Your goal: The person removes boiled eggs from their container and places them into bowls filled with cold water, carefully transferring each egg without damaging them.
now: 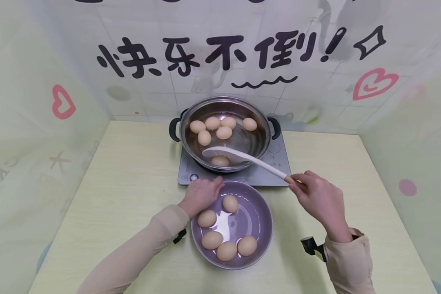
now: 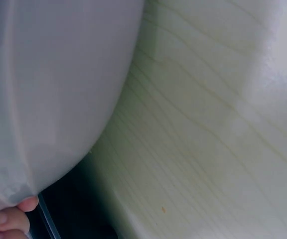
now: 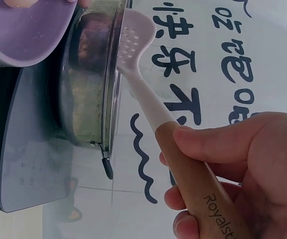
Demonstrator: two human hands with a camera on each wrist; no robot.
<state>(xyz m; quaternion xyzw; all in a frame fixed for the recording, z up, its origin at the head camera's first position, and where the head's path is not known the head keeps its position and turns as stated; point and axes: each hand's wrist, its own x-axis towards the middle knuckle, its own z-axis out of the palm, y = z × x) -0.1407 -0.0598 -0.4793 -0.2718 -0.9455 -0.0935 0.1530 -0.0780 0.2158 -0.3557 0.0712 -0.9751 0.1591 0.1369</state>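
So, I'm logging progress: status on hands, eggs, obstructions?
Right hand grips slotted spoon; left hand holds purple bowl. Seven eggs visible in pot, five in bowl. No obstruction visible.

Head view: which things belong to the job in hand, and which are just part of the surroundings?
Job: slotted spoon, held in right hand; eggs; pot; bowl, held by left hand; hotplate.

Surroundings: wall writing; hearts.

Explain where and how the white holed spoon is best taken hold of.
Probably best by the wooden handle, coming from the person's right, where the right grip has it. The handle is slim and points out that way, clear of the pot, so a grip can close round it; the wide head of the spoon is over the pot.
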